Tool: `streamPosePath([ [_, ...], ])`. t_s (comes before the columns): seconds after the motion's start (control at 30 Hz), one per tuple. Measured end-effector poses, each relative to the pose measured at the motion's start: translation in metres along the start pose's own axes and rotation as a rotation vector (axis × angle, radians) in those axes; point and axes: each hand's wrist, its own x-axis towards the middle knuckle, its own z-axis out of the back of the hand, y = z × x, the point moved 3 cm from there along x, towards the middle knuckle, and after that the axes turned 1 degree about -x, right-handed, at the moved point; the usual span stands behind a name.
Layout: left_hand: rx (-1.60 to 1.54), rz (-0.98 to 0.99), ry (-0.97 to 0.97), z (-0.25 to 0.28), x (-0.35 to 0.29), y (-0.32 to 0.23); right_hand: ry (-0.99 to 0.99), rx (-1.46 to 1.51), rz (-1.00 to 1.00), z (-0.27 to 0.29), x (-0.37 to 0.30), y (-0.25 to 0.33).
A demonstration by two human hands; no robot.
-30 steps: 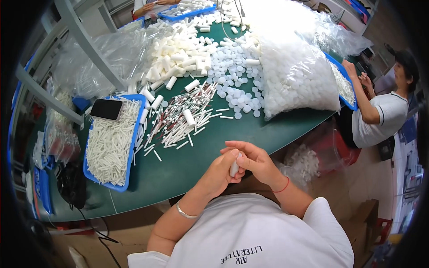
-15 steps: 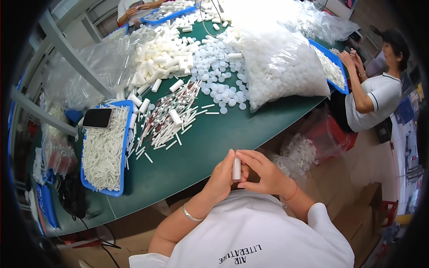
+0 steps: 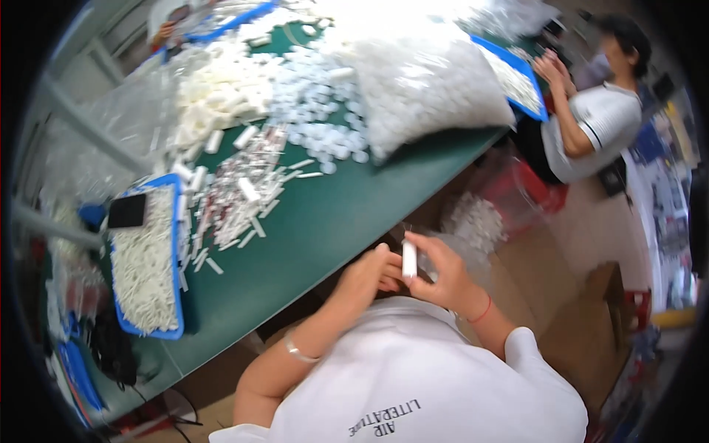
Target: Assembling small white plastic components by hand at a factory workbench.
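Observation:
My right hand (image 3: 452,279) is closed on a short white plastic tube (image 3: 409,258), pinched upright between thumb and fingers in front of my body. Close to the tube's left side is my left hand (image 3: 367,275), its fingers curled together; what they hold, if anything, is hidden. Both hands are just off the table's near edge. On the green table (image 3: 295,240) beyond them lies a loose heap of thin white and dark-red sticks (image 3: 240,192), with a few white tubes on and around it.
At left, a blue tray (image 3: 179,244) of white sticks carries a black phone (image 3: 127,212). Farther back are piled cream tubes (image 3: 221,92), translucent caps (image 3: 329,140) and a stuffed clear bag (image 3: 436,96). A co-worker (image 3: 602,122) sits at right by another blue tray (image 3: 538,111).
My hands have moved apart, and the tube is now in my right hand, shifted slightly right. The view has turned, so the table's things appear farther left.

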Motion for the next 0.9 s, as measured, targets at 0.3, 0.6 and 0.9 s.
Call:
streamPosePath([
  [0.3,1.357,-0.653,-0.787,0.113,-0.048,-0.075,0.216,0.001,-1.025,-0.005,-0.147,-0.177],
  [0.6,1.632,-0.772,-0.910,0.153,0.007,-0.071,0.226,0.089,-0.444,0.013,-0.027,-0.081],
  [0.9,1.673,-0.766,-0.927,0.146,0.013,-0.077,0.003,-0.055,0.334,-0.113,0.233,-0.002],
])
